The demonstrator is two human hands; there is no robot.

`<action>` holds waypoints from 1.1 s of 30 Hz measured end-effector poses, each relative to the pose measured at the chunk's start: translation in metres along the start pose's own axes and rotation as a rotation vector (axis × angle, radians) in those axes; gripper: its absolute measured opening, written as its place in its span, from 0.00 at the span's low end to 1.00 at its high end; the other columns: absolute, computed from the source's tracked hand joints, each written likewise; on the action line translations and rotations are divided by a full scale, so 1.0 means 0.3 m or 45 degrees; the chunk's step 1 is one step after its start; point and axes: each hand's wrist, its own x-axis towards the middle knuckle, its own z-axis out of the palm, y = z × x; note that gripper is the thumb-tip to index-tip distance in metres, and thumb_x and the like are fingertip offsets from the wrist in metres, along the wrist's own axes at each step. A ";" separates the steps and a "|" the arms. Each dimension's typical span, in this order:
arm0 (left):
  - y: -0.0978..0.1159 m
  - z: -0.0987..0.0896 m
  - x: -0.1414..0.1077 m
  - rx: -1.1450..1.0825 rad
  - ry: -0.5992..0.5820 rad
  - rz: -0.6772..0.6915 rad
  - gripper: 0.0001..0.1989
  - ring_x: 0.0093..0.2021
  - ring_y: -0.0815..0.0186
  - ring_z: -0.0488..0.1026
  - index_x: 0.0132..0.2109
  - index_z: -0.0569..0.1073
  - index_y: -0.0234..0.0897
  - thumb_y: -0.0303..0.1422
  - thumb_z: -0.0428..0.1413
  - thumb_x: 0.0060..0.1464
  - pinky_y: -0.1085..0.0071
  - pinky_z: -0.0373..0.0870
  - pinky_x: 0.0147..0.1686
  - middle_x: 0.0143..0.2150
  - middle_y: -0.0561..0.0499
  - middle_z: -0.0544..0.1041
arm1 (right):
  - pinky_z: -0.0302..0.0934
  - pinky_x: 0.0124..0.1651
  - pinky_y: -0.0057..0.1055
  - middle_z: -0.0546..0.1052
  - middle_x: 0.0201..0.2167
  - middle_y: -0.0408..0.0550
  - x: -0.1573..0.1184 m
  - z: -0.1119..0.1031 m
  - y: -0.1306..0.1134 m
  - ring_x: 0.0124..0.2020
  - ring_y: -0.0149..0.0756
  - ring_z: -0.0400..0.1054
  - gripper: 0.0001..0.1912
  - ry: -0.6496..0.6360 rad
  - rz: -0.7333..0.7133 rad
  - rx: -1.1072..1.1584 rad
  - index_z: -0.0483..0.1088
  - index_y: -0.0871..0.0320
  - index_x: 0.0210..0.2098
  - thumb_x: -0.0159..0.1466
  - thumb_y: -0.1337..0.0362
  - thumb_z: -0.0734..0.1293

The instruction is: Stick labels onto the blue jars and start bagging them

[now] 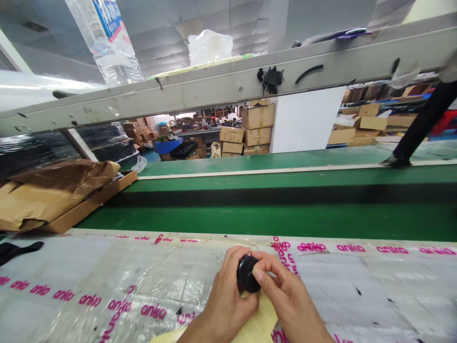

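A round black cap-like piece point(247, 275) is held up above the near work surface, its flat dark face towards me. My left hand point(230, 290) wraps round its left side and underside, fingers curled behind it. My right hand point(280, 286) pinches at its right edge with thumb and forefinger; whether something tiny sits in that pinch is too small to tell. Beneath both hands lies yellowish paper point(259, 317), partly covered by the wrists.
Clear plastic with pink "anko" print point(150, 281) covers the near surface. Behind runs a green conveyor belt point(250, 216). A cardboard tray point(89, 205) with brown paper stands left. Overhead crosses a metal rail point(200, 90), a water bottle point(110, 43) on it. A black strap point(19, 250) lies at left.
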 end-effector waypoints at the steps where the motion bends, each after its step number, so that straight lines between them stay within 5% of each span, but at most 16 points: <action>1: -0.002 0.000 0.000 0.003 0.003 0.001 0.29 0.58 0.60 0.69 0.59 0.60 0.49 0.23 0.56 0.53 0.58 0.68 0.59 0.58 0.50 0.67 | 0.63 0.55 0.34 0.75 0.51 0.51 0.000 -0.001 0.000 0.52 0.45 0.69 0.17 -0.003 -0.001 0.004 0.72 0.55 0.31 0.67 0.48 0.65; 14: -0.028 0.002 -0.005 0.011 0.014 -0.016 0.33 0.59 0.59 0.68 0.60 0.61 0.48 0.19 0.56 0.48 0.58 0.67 0.60 0.59 0.50 0.67 | 0.62 0.56 0.39 0.74 0.53 0.53 0.012 -0.019 -0.052 0.54 0.47 0.67 0.18 -0.145 0.021 -0.009 0.70 0.55 0.29 0.67 0.49 0.65; 33: -0.009 0.009 -0.004 0.010 0.035 0.002 0.27 0.57 0.60 0.70 0.58 0.62 0.47 0.23 0.56 0.53 0.59 0.69 0.57 0.57 0.49 0.68 | 0.66 0.54 0.35 0.75 0.54 0.53 0.006 -0.003 -0.014 0.51 0.45 0.70 0.18 -0.013 -0.019 -0.038 0.72 0.56 0.30 0.67 0.49 0.66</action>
